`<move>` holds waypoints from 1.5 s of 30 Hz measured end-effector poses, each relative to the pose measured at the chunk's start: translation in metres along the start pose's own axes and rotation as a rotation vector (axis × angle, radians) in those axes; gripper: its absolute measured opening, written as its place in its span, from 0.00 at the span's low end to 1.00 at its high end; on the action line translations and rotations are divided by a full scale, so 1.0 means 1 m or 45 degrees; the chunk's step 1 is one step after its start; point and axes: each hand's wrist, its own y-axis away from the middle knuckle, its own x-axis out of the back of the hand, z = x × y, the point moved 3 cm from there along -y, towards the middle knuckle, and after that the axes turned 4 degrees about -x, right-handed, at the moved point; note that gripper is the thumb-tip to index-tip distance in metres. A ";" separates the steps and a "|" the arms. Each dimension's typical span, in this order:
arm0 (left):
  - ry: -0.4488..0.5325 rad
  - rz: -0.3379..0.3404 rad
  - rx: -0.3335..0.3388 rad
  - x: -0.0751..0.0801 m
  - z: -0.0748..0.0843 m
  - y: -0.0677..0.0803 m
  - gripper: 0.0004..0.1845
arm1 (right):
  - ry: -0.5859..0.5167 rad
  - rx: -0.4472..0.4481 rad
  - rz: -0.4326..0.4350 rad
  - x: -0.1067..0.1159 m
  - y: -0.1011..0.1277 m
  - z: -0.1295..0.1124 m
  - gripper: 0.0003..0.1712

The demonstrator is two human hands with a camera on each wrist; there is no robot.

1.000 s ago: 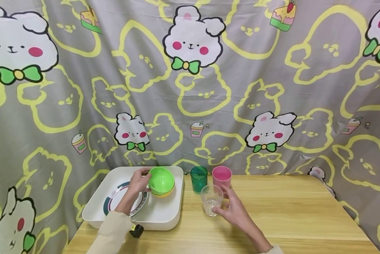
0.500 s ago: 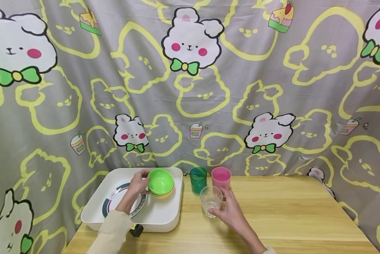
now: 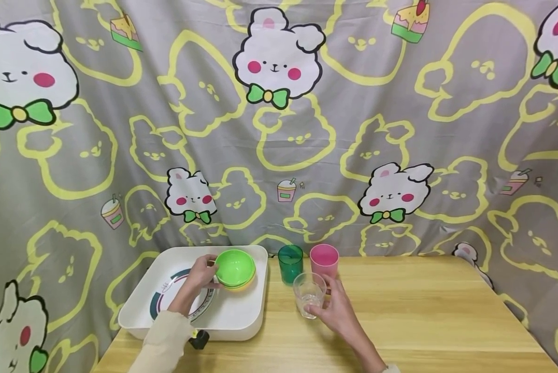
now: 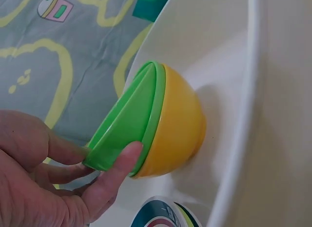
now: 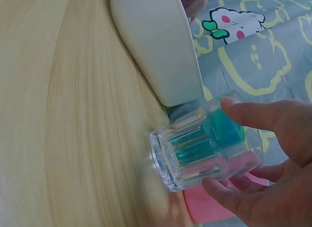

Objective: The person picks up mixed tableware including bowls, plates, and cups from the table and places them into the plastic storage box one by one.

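Note:
In the white tub, my left hand [image 3: 203, 271] pinches the rim of a green bowl [image 4: 119, 122], thumb outside and fingers at the edge. This bowl sits tilted inside another green bowl [image 4: 157, 110], which is nested in a yellow bowl [image 4: 183, 124]. My right hand [image 3: 337, 305] grips a clear drinking glass [image 5: 195, 151] around its side, thumb on one side and fingers on the other. The glass is upright, low over the table, in front of a pink cup [image 3: 325, 257] and a green cup [image 3: 290, 265].
The white tub [image 3: 241, 324] stands on the left of the wooden table [image 3: 423, 311]. A plate with a patterned rim [image 3: 197, 305] lies in it, partly behind my left arm. A printed curtain [image 3: 302, 155] hangs behind the table's back edge.
The tilted green bowl has come down slightly and to the left, deeper into the stack, with my left hand still at its rim. My right hand and the glass have hardly moved.

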 end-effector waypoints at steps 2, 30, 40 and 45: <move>0.004 -0.012 0.003 -0.001 0.000 0.001 0.22 | 0.001 -0.010 -0.006 0.000 0.000 0.002 0.52; -0.046 0.049 -0.138 -0.004 0.018 0.021 0.31 | -0.043 -0.011 -0.026 0.001 0.002 0.013 0.47; -0.085 0.220 -0.308 -0.016 0.033 0.039 0.29 | -0.083 -0.045 -0.012 0.007 0.000 0.011 0.46; 0.021 0.235 -0.381 -0.026 0.037 0.043 0.28 | -0.125 -0.109 -0.010 0.012 -0.002 0.008 0.47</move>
